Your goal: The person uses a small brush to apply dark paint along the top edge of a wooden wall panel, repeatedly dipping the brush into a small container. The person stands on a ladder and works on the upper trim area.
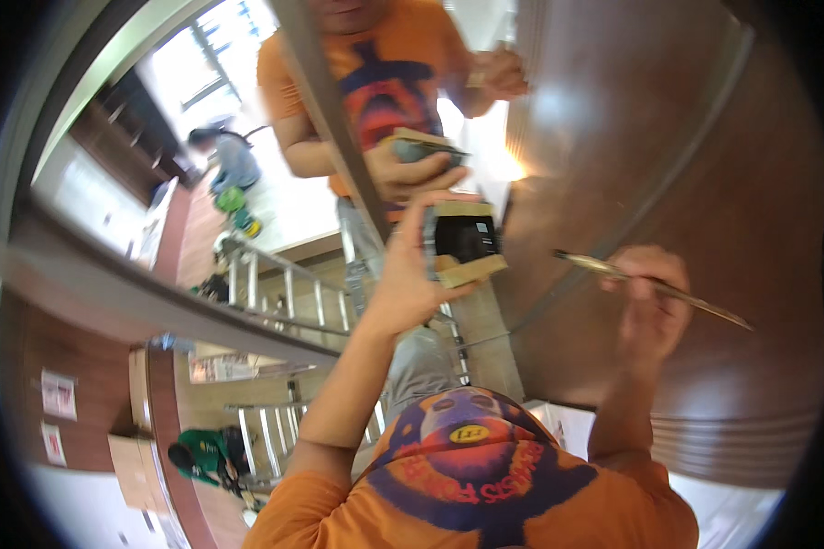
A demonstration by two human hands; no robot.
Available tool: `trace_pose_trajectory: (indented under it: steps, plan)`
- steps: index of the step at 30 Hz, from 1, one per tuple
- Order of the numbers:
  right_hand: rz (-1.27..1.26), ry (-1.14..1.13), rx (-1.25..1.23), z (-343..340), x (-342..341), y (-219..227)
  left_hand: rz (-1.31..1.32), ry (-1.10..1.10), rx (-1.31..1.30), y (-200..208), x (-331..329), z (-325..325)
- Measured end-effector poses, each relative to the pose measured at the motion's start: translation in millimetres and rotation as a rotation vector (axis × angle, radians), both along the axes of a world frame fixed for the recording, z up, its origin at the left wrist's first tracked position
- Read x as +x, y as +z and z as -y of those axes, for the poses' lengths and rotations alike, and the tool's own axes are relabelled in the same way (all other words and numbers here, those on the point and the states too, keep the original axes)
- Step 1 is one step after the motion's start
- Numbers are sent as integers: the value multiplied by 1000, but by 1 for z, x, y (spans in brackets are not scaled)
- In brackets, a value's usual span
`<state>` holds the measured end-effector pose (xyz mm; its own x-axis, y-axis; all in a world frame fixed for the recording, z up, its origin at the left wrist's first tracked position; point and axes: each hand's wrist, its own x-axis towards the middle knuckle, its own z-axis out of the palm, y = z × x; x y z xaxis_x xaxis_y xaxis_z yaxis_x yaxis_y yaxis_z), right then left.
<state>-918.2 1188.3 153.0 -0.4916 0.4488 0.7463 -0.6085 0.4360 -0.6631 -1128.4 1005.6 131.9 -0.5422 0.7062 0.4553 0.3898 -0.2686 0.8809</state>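
My left hand [403, 270] is raised in the middle, its fingers wrapped round a small black box [465, 240] with tan tape along its edges. What the box holds inside, if anything, I cannot make out. To the right, my right hand [652, 297] pinches a thin paintbrush [604, 268]. The brush's dark tip points left toward the box but stays apart from it, while the slim handle slants down to the right. Both hands are in front of a brown wood-grain panel [751, 247] and a mirror-like surface, where an orange-shirted reflection [384, 82] shows the same box.
A metal frame bar [330, 119] stands close to my left hand. Aluminium ladders [288, 284] show at left below me. One person [233, 160] crouches at upper left, another in green [201, 455] at lower left. A cardboard box [140, 471] is beside a brown panel.
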Motion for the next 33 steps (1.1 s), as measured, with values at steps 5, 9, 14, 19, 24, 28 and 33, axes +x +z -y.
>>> trace_pose_trajectory:
  steps: [5,9,14,19,24,28,33]
  plan:
    - [165,-52,191,20,-24,17,23,22,20,4,5,2]
    - [227,-57,368,22,-33,21,13,9,6,12,14,6]
    - [286,-61,416,22,-36,16,78,-23,-16,16,19,8]
    - [350,-59,422,22,-37,11,66,-51,-21,11,17,8]
    - [337,-87,429,21,-35,10,31,-39,-52,8,15,8]
    - [309,-114,364,24,-31,9,21,-26,-72,15,19,7]
    - [338,-118,369,20,-25,8,23,4,-112,16,24,7]
